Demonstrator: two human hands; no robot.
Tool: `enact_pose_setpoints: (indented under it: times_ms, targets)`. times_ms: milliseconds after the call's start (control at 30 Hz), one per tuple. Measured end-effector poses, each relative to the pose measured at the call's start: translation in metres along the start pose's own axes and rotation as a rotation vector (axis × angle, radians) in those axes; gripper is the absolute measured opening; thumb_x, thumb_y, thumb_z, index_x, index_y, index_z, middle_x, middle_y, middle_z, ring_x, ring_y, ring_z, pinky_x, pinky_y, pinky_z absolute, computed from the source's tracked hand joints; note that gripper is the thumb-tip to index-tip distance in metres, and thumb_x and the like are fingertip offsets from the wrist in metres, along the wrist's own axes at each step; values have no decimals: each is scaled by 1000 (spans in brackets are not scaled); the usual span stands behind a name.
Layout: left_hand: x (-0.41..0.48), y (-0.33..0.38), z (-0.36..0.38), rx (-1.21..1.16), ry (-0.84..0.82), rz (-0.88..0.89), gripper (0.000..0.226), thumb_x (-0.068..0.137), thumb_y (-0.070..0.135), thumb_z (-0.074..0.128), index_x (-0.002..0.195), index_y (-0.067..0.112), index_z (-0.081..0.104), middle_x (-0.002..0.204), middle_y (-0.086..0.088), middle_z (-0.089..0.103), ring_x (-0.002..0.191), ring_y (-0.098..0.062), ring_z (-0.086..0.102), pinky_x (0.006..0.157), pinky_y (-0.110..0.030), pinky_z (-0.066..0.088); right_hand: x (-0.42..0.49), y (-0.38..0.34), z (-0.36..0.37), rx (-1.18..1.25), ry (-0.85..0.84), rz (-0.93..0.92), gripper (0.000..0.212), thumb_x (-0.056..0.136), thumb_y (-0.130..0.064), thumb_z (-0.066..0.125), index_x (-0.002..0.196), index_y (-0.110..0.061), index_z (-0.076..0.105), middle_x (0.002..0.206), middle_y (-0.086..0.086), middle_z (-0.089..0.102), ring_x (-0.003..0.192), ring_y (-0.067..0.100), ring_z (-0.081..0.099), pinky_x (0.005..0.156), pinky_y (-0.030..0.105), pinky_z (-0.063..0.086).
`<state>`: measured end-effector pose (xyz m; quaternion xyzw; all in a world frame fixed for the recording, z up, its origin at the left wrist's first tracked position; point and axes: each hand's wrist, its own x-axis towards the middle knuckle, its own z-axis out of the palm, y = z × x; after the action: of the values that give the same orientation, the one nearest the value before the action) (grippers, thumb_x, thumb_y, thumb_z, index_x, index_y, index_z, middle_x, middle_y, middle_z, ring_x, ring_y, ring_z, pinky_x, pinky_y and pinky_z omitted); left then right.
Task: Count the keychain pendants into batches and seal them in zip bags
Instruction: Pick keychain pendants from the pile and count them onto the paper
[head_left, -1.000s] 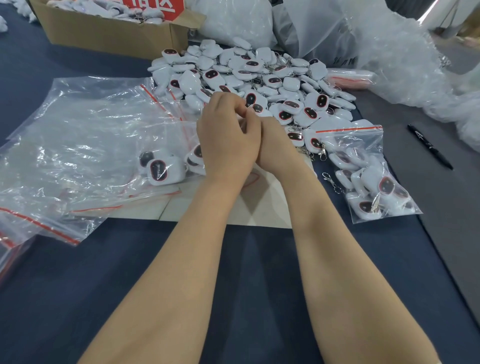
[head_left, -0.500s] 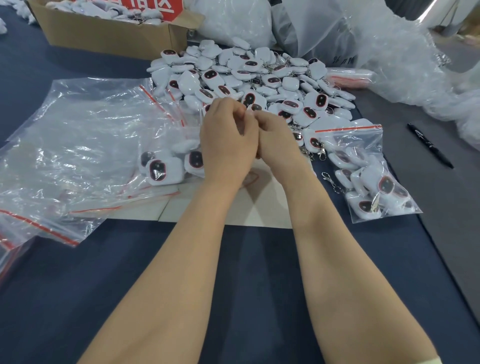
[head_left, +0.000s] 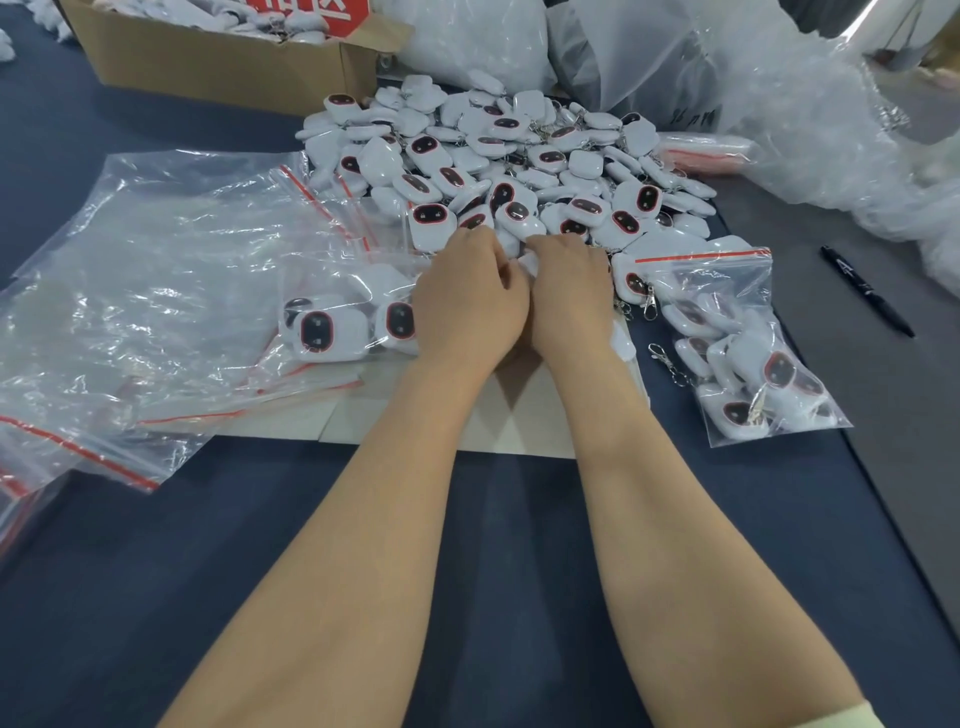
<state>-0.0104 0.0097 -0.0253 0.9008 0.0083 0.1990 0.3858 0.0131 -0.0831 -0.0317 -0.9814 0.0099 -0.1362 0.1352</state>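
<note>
A heap of white keychain pendants (head_left: 519, 156) with dark red-rimmed faces lies at the back of the table. My left hand (head_left: 467, 301) and my right hand (head_left: 571, 291) sit side by side at the heap's near edge, knuckles up and fingers curled down. A white pendant (head_left: 522, 260) shows between them, and both hands grip it; the fingertips are hidden. Under my left hand lies an open zip bag (head_left: 337, 322) with a few pendants in it. A filled zip bag (head_left: 737, 353) with a red strip lies to the right.
Several empty zip bags (head_left: 156, 291) are spread at the left. A cardboard box (head_left: 218, 57) of pendants stands at the back left, and crumpled plastic wrap (head_left: 805, 119) at the back right. A black pen (head_left: 865, 291) lies at the right, with a loose metal clasp (head_left: 667, 358) beside the cardboard sheet (head_left: 519, 431).
Both hands, still held together, have moved down and forward from above the bag to the near edge of the pendant heap.
</note>
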Motion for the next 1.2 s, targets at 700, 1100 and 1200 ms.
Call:
enact_pose_setpoints:
  times_ms: [700,1100,1200]
  targets:
    - [2,1,0,11,3,-7,18,92,28,50,81,14,50,92,-5,58,80,-26,53,65,-34,37,5,-15,-16,1633,-30,489,15,99,-14,50,102,-4,61,82,2,68,70,12,58,58,18,50]
    - [2,1,-2,-11,-2,-20,15,90,22,49,88,9,56,97,-6,60,86,-26,55,71,-35,42,-6,-13,-1,862,229,220,20,92,-16,58,110,-5,56,92,-3,58,88,15,49,74,20,32]
    - [3,2,-2,-39,5,-42,15,91,23,49,88,10,56,94,-5,60,83,-24,55,71,-34,44,-8,-12,0,875,212,199,12,93,-17,59,101,-9,56,81,-10,52,77,9,48,69,18,29]
